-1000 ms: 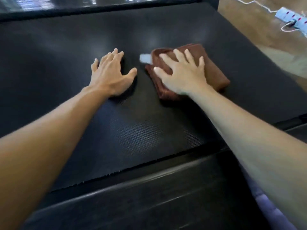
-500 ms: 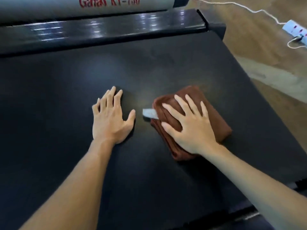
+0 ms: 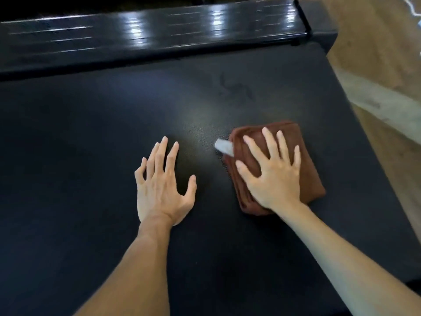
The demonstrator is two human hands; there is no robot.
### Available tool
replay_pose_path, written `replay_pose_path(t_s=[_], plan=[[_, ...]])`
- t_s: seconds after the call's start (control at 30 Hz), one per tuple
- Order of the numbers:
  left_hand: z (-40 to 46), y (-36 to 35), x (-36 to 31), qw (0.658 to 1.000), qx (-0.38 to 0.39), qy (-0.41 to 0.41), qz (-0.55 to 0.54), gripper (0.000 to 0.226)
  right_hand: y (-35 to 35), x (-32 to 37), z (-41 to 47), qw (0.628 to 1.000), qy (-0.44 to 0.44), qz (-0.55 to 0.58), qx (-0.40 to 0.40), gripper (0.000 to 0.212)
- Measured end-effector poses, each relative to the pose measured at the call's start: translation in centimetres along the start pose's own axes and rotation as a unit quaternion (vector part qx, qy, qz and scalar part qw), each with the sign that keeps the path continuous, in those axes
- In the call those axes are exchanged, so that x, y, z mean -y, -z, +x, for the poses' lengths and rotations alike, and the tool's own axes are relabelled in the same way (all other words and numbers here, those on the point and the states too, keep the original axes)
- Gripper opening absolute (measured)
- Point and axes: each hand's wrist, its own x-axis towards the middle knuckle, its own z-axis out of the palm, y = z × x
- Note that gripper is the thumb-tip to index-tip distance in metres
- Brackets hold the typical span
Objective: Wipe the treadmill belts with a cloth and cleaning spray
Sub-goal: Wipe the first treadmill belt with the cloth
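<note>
— Left hand [image 3: 163,185]?
— Flat, fingers spread, on wide black treadmill belt [image 3: 91,156], mid-belt.
— Right hand [image 3: 272,173]?
— Pressing flat on folded brown cloth [image 3: 312,179], white tag [image 3: 224,147] showing, nearer belt's right edge.

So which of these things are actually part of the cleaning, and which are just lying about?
Part of the job: brown cloth under the right hand; treadmill belt, with the left hand flat on it.

Just lying about: white cord on the wooden floor.

Brown cloth [image 3: 305,142], white tag [image 3: 223,147], black belt [image 3: 91,156]
</note>
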Motion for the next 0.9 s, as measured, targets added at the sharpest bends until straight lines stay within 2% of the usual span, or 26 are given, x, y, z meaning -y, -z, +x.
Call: replay_pose_path(t_s=[0.1, 0.23, 0.3, 0.4, 0.47, 0.53, 0.63, 0.7, 0.83, 0.9], plan=[[0.0, 0.1, 0.0, 1.000, -0.001, 0.005, -0.003, 0.080, -0.1, 2.0, 6.1, 0.998, -0.064, 0.008, 0.001, 0.067], [0.2, 0.2, -0.1, 1.000, 0.005, 0.002, -0.005, 0.080, -0.2, 1.2, 2.4, 0.999, 0.040, -0.008, -0.008, 0.064], [0.2, 0.2, 0.0, 1.000, 0.001, 0.010, -0.008, 0.081, -0.2, -0.3, -0.5, 0.998, 0.053, -0.015, -0.001, 0.063], [0.1, 0.2, -0.1, 1.000, 0.000, 0.005, -0.015, 0.079, 0.1, 0.0, 3.6, 0.998, -0.063, 0.011, -0.003, 0.065], [0.1, 0.1, 0.1, 1.000, -0.003, 0.006, -0.013, 0.078, 0.0, 2.4, 7.9, 0.995, -0.096, 0.024, 0.004, 0.066], [0.0, 0.1, 0.0, 1.000, 0.000, 0.008, -0.012, 0.078, 0.1, 4.4, 9.0, 0.998, -0.059, 0.027, 0.015, 0.067], [0.1, 0.2, -0.1, 1.000, 0.001, 0.009, -0.014, 0.079, -0.3, 4.3, 4.0, 0.997, 0.077, 0.007, 0.007, 0.064], [0.1, 0.1, 0.1, 1.000, -0.005, 0.011, -0.016, 0.078, -0.5, 2.3, 1.0, 0.995, 0.101, -0.005, 0.010, 0.063], [0.1, 0.0, 0.0, 1.000, -0.011, 0.007, -0.018, 0.079, 0.1, 2.3, 7.9, 0.996, -0.079, 0.039, -0.009, 0.066], [0.1, 0.0, 0.0, 1.000, -0.014, 0.003, -0.018, 0.078, 0.2, 4.5, 11.6, 0.994, -0.102, 0.041, 0.010, 0.069]])
